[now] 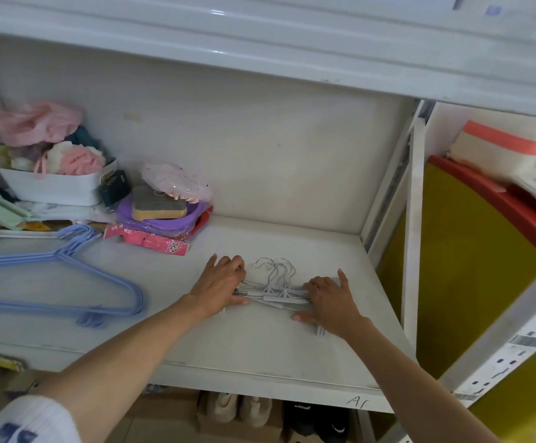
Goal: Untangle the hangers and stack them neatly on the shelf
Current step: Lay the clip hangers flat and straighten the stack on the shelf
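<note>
While lying on the white shelf [260, 356], small clip hangers [274, 290] sat bunched between both hands.
Left hand [220, 287] and right hand [329, 302]: fingers spread, pressing the bundle's ends; blue hangers [68, 276] lay well apart.

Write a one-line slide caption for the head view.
Left hand and right hand press the ends of small clip hangers on a white shelf.
</note>
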